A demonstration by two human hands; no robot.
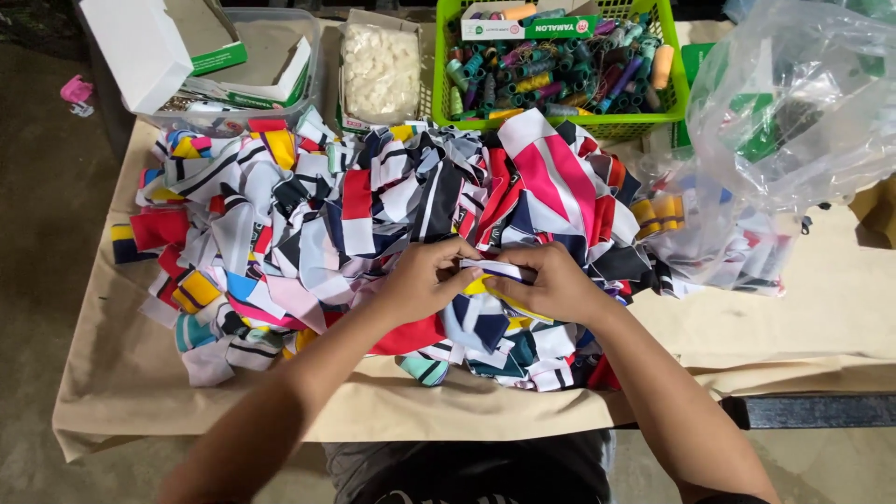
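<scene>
A big heap of multicoloured fabric scraps [373,205] covers a table spread with beige cloth [821,308]. Both my hands meet at the front of the heap. My left hand [425,278] and my right hand [551,280] pinch the two ends of one small white and yellow fabric strip [495,271], held just above the pile. The strip's middle shows between my fingers; its ends are hidden in my grip.
A green basket [677,89] of thread spools stands at the back. Left of it sit a box of white pieces [378,70] and a clear bin [308,47] with white cartons. A crumpled clear plastic bag [793,103] holding more scraps lies at right.
</scene>
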